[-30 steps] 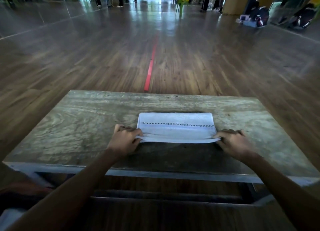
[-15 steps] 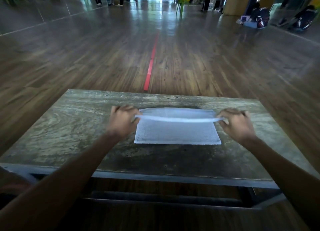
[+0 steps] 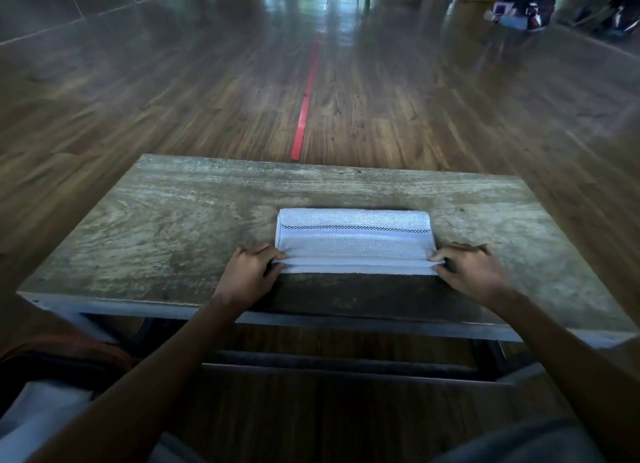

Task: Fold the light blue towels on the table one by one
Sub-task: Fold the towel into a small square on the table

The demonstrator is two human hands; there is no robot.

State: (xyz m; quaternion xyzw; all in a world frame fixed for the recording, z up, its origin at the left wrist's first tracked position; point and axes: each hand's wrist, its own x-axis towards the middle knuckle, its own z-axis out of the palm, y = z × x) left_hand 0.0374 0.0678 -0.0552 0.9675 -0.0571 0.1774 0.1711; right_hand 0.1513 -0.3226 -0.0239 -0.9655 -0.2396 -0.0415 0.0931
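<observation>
Here the light blue towel (image 3: pixel 353 240) lies near the front edge of the table (image 3: pixel 173 227), right of centre. The left hand (image 3: pixel 247 275) and right hand (image 3: pixel 472 272) each pinch a near corner; keeping both level, edges aligned, should give a square fold.

A light blue towel (image 3: pixel 353 246) lies folded into a long band on the worn wooden table (image 3: pixel 166 227), with a dark checked stripe running across it near the far edge. The left grip (image 3: pixel 247 275) pinches the layers at the near left corner, the right grip (image 3: pixel 471 272) those at the near right corner — both knuckles up. Beyond the table, a red line (image 3: pixel 306 95) runs away across the wooden floor (image 3: pixel 138 91).
</observation>
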